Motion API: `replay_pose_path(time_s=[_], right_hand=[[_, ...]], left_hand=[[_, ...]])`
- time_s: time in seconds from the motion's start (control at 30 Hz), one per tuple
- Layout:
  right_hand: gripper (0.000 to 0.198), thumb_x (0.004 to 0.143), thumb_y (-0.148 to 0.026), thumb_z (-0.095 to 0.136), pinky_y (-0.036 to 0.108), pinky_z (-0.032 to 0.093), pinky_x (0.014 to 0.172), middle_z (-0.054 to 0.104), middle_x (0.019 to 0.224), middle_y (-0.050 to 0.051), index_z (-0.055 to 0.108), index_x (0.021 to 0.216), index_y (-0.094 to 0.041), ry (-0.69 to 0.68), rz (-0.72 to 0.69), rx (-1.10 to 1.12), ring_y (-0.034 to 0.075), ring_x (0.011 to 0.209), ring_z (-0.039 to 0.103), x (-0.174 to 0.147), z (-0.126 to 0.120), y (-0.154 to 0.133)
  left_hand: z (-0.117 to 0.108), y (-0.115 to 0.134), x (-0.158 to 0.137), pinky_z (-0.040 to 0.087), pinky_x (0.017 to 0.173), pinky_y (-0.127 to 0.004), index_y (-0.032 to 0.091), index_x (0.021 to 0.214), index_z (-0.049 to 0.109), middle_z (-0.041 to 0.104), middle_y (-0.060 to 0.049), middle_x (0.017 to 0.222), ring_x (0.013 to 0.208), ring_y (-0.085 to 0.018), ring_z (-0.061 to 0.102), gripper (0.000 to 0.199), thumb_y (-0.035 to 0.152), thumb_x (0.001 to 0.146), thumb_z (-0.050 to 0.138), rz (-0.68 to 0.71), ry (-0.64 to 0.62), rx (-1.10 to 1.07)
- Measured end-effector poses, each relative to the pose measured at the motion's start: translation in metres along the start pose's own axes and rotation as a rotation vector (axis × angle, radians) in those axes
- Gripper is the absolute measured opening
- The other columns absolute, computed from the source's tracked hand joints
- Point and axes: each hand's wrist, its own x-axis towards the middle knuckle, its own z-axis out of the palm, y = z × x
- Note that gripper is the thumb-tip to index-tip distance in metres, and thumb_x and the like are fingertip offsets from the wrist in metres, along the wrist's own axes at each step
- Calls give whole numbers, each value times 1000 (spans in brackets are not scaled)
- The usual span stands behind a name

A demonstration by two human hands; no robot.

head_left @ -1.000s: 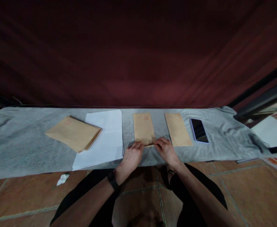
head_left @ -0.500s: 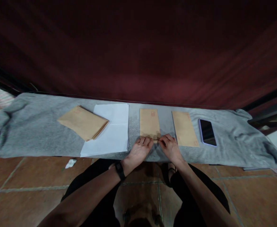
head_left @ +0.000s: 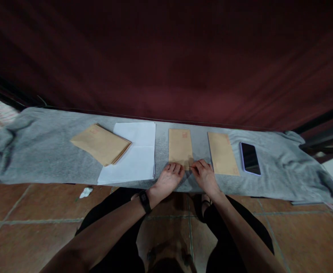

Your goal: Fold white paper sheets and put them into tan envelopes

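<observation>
A brown paper envelope (head_left: 180, 146) with a small red print at its far end lies upright in front of me on the grey cloth. My left hand (head_left: 170, 177) has its fingers curled over the near left corner. At the near right corner my right hand (head_left: 203, 173) pinches the end edge, where a thin dark line shows by the fingertips. Whether that line is the flap's edge, I cannot tell. Just right of my right hand lies a second brown envelope (head_left: 223, 153), slightly slanted.
On the left a stack of brown envelopes (head_left: 99, 144) overlaps white paper sheets (head_left: 139, 159). A phone (head_left: 250, 158) in a lilac case lies at the right. Grey cloth (head_left: 47, 151) covers the narrow bench, with a dark red curtain (head_left: 166, 68) behind. A crumpled tissue (head_left: 86, 192) is on the tiled floor.
The raised strip at the envelope's near end now looks flatter, and my right fingertips have shifted slightly. My left hand stays at its corner. The whole view has moved a little.
</observation>
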Motion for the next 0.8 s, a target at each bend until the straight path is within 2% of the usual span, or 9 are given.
replay_pose_path(time_s=[0.23,0.4,0.6,0.67,0.73,0.8], right_hand=[[11,98,-24,55,35,41,86,68,97,4,63,91,-23,-7,19,30,22,96,62,1,-1,0],[9,97,-23,57,34,41,85,68,98,4,64,94,-22,-15,37,30,21,97,62,2,-2,-1],[12,98,-22,54,34,42,85,68,96,4,64,92,-22,10,37,21,21,97,63,3,-4,-5],[13,98,-22,53,34,43,85,68,96,4,64,92,-22,20,35,18,21,97,63,3,-3,-5],[14,98,-22,52,34,43,85,68,96,4,65,92,-22,29,31,20,21,96,63,2,-2,-5],[14,98,-21,52,34,43,85,68,97,5,65,93,-22,32,29,23,21,97,62,2,-2,-5]], left_hand=[[-3,2,0,50,94,-39,12,125,58,64,-13,115,108,-25,60,29,11,97,48,5,0,14],[-4,1,-2,52,92,-38,15,140,49,64,-12,120,110,-24,61,44,7,97,43,4,9,38],[-2,-3,-7,47,105,-41,19,144,47,56,-13,144,128,-24,56,49,6,96,42,47,42,-13],[1,-4,-8,43,111,-42,19,144,47,55,-12,146,133,-23,53,46,12,99,41,61,54,-54],[5,-3,-10,37,116,-43,18,144,49,54,-12,149,138,-23,49,41,25,103,41,58,69,-105],[10,0,-11,33,120,-43,14,144,49,51,-14,152,142,-24,45,46,37,104,41,47,83,-147]])
